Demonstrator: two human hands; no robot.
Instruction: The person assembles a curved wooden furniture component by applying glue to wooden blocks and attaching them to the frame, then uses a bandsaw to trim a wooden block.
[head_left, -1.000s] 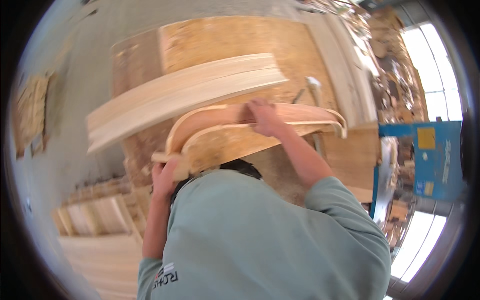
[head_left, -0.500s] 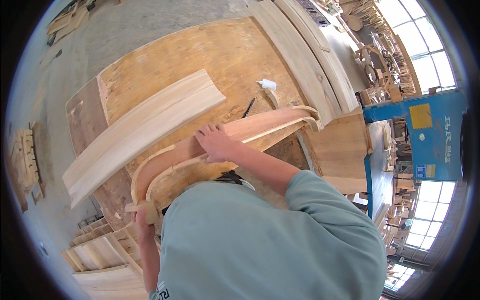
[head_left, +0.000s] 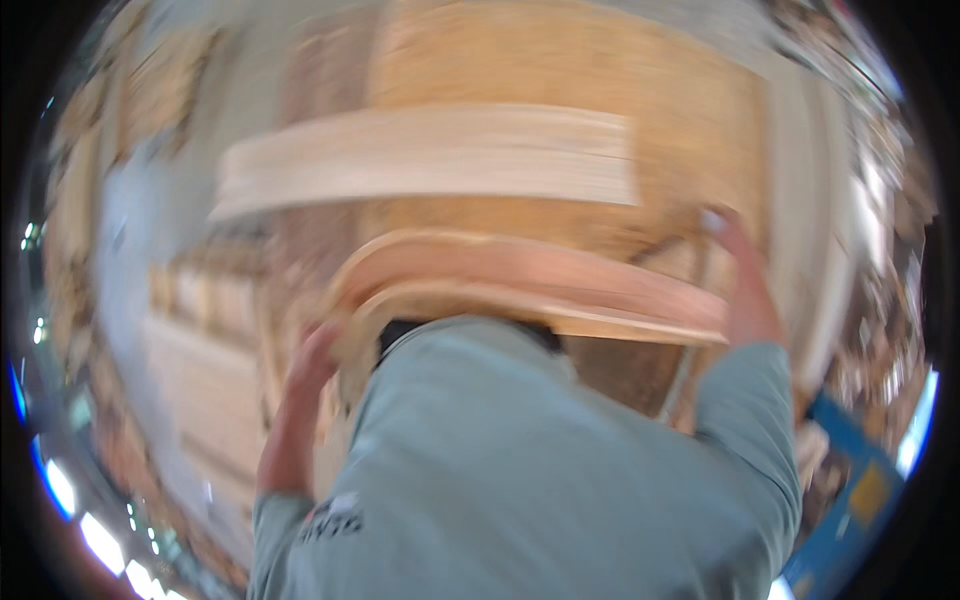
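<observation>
The picture is smeared by motion. A long curved wooden piece with a reddish inner face and pale raised rims lies across the bench close to my body. At its left end my left hand is closed on a pale wooden block, whose outline is blurred. My right hand is stretched out beyond the right part of the curved piece, its fingers closed around a small white bottle. A thin dark tool lies on the bench to the left of that hand.
A wide, pale curved board lies farther back on the yellowish bench top. Long planks run along the right side. Stacked wooden parts stand at the left, and a blue machine at the lower right.
My right hand has left the middle of the curved piece and reached right to the white bottle, taking hold of it. My left hand stays at the left end. The whole view has turned.
</observation>
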